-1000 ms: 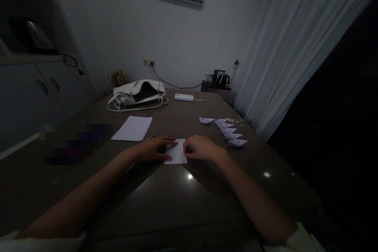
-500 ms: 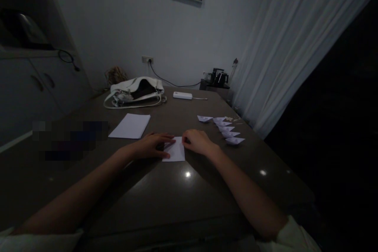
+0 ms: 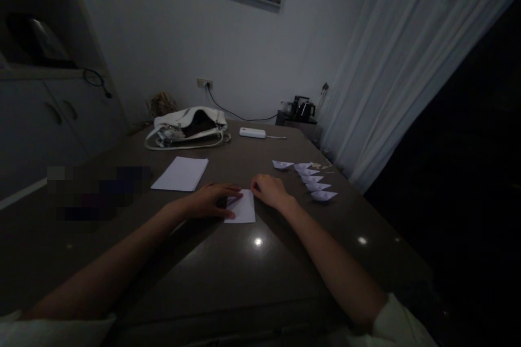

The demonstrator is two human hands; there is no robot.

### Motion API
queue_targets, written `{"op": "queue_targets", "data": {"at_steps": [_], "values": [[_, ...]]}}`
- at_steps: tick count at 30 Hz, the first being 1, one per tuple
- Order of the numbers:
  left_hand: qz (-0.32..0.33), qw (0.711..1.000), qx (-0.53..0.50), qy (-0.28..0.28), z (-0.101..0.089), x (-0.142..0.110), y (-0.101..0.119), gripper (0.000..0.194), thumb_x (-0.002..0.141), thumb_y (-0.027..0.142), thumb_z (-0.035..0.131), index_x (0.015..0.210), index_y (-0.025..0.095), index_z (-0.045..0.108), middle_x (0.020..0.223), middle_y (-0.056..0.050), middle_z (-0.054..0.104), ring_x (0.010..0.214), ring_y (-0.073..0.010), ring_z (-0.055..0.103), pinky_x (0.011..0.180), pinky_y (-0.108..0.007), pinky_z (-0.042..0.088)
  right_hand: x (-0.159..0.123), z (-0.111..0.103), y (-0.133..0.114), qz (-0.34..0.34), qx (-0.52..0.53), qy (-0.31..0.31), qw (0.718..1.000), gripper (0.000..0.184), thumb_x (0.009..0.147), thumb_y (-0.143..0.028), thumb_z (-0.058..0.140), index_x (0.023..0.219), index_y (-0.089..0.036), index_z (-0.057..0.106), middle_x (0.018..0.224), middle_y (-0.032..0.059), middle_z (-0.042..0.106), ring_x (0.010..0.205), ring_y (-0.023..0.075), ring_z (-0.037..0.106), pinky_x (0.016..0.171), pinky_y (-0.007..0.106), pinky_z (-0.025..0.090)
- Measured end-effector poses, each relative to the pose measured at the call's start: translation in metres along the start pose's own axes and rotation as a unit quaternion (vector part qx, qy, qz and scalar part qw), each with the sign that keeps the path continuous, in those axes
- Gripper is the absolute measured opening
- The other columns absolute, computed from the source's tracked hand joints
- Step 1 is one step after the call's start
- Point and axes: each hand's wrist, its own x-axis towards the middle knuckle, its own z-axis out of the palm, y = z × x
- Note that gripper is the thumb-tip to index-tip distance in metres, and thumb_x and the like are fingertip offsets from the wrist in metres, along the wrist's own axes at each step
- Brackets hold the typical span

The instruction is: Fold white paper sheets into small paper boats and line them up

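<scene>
A small white folded paper (image 3: 245,210) lies flat on the dark table in front of me. My left hand (image 3: 209,200) rests over its left side, fingers spread, with the thumb and fingertips pressing it down. At the far right corner of the paper is my right hand (image 3: 268,190), its fingers curled together and the tips against that corner. Its fingertips are partly hidden from me. Several folded paper boats (image 3: 311,179) stand to the right of this hand. Beyond my left hand lies a stack of white paper sheets (image 3: 181,173).
Toward the back of the glossy table (image 3: 228,276) are a white handbag (image 3: 189,124) and a white power bank (image 3: 252,133) with a short cable. Small scraps (image 3: 319,166) lie beside the boats. A black kettle (image 3: 306,110) stands on a low cabinet near the curtain (image 3: 366,65).
My right hand has slid slightly away from me, along the paper's right edge to its far corner. My left hand stays on the paper. The view has shifted a little.
</scene>
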Motion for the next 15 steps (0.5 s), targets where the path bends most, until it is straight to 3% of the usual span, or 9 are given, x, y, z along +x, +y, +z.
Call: {"op": "queue_targets", "data": {"at_steps": [9,15], "values": [[-0.006,1.0,0.013,-0.002,0.0,0.0,0.002,0.064,0.074,0.058,0.059,0.131,0.031,0.046,0.144,-0.005,0.039,0.133,-0.0279,0.032,0.107,-0.043,0.021,0.003,0.009,-0.003,0.016,-0.013,0.037,0.999,0.021,0.089,-0.022,0.041,0.094,-0.018,0.061,0.101,0.0083,0.064,0.087,0.0184,0.062,0.069,0.026,0.043],[-0.009,1.0,0.024,0.014,0.0,-0.003,0.001,0.073,0.075,0.061,0.056,0.137,0.027,0.037,0.146,-0.009,0.034,0.132,-0.0285,0.033,0.107,-0.043,0.023,0.001,0.016,0.011,-0.008,0.073,0.065,0.995,0.019,0.088,-0.017,0.044,0.1,-0.017,0.058,0.1,0.0063,0.064,0.09,0.0153,0.059,0.075,0.023,0.041]]}}
